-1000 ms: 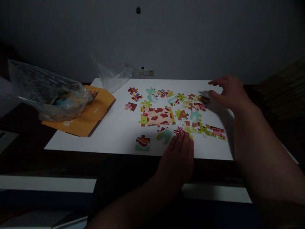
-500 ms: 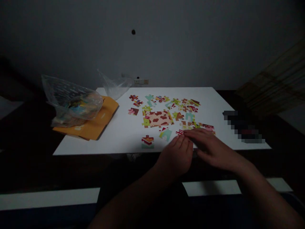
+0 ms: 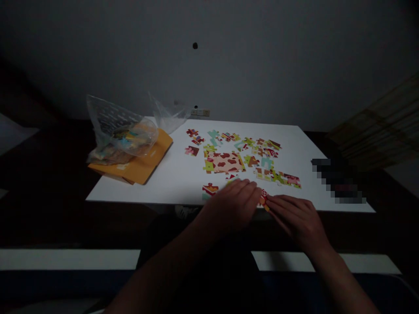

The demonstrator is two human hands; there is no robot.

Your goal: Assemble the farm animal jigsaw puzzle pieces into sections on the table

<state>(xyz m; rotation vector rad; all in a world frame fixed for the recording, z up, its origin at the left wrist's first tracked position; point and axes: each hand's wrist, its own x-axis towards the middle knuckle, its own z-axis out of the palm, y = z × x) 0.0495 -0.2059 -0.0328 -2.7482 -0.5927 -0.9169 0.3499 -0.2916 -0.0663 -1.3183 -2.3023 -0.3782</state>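
Observation:
Between my two hands, at the table's front edge, is a red and orange puzzle piece [image 3: 263,199] with a white barn-door cross. My left hand [image 3: 237,203] has its fingers curled together against the piece's left side; the fingertips are partly hidden. From the right, the pinched fingers of my right hand [image 3: 296,218] grip its edge. A teal and green puzzle piece [image 3: 233,178] shows partly behind my left hand. Left of that hand lies a red and teal piece [image 3: 210,190], partly covered. Farther back is a joined cow-patterned section [image 3: 225,162].
Several loose or joined puzzle pieces [image 3: 265,150] spread over the white table [image 3: 170,183]. A joined strip [image 3: 278,175] lies beyond my right hand. At the left, a clear plastic bag [image 3: 131,139] with pieces rests on an orange folder [image 3: 157,155]. A blurred-out dark object [image 3: 338,181] sits at the right.
My hands have moved slightly apart, uncovering more of the barn piece, which is now nearer the table edge. My left hand now covers part of the teal and green piece. The view has shifted.

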